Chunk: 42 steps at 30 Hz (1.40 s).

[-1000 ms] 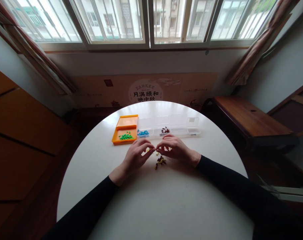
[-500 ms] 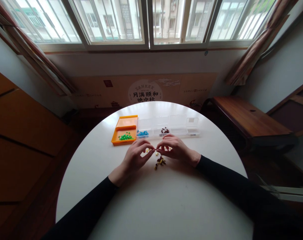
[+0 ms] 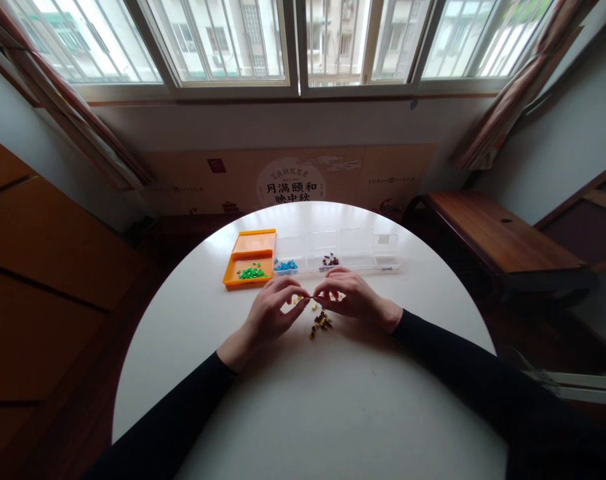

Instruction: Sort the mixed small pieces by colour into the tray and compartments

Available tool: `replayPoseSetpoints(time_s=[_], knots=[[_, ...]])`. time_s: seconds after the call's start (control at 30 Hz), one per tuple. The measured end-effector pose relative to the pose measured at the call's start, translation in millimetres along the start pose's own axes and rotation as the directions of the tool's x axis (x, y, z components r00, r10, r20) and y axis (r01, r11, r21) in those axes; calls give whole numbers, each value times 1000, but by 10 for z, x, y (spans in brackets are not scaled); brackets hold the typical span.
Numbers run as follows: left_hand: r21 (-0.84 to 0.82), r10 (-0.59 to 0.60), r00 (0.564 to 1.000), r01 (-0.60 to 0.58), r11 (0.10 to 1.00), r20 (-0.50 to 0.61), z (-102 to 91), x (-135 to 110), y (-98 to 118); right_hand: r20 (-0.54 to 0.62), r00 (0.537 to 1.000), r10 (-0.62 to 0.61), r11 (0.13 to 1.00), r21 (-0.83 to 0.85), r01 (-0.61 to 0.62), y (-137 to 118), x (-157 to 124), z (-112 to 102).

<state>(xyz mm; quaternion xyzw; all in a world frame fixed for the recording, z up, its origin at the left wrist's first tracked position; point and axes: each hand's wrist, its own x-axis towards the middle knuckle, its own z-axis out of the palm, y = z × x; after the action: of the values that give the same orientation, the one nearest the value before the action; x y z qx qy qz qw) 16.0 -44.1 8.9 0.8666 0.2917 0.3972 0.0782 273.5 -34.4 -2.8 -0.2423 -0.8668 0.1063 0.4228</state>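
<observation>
Over the white table [image 3: 293, 413], my left hand [image 3: 275, 307] and my right hand [image 3: 350, 295] meet fingertip to fingertip. Both are closed in a pinch on one tiny dark brown piece [image 3: 311, 297], whose exact shape is too small to make out. Just below the fingers lies a small pile of brown and yellow building pieces [image 3: 323, 321]. A few loose yellow pieces [image 3: 313, 307] lie beneath and between the hands, partly hidden by the fingers.
Beyond my left hand sits an open orange box [image 3: 233, 280] with green pieces [image 3: 251, 272]. Beside it, a clear compartment box [image 3: 353, 265] holds blue pieces [image 3: 285, 266] and dark brown pieces [image 3: 330, 261]. A wooden bench [image 3: 503, 233] stands to the right.
Hardly anything differs. My fingertips have shifted very slightly around the brown piece, and the view has moved a touch.
</observation>
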Motion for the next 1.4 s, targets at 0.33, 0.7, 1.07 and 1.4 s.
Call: replayPoseSetpoints(time_s=[0.33,0.7,1.07,1.4], knots=[[17,10,1000,-10,1000,-11,7,4,-8,-19,1000,-19,1000,1,19,11,1,-3],[18,0,1000,0,1000,-2,2,0,-8,-27,999,-32,999,-2,32,0,3,-10],[39,-81,997,80,996,16,-10,-11,22,-256,942,217,958,-131,-256,114,-27,-25],[36,-82,994,80,996,74,-7,-8,-2,-387,805,450,802,-223,-555,293,-90,-67]])
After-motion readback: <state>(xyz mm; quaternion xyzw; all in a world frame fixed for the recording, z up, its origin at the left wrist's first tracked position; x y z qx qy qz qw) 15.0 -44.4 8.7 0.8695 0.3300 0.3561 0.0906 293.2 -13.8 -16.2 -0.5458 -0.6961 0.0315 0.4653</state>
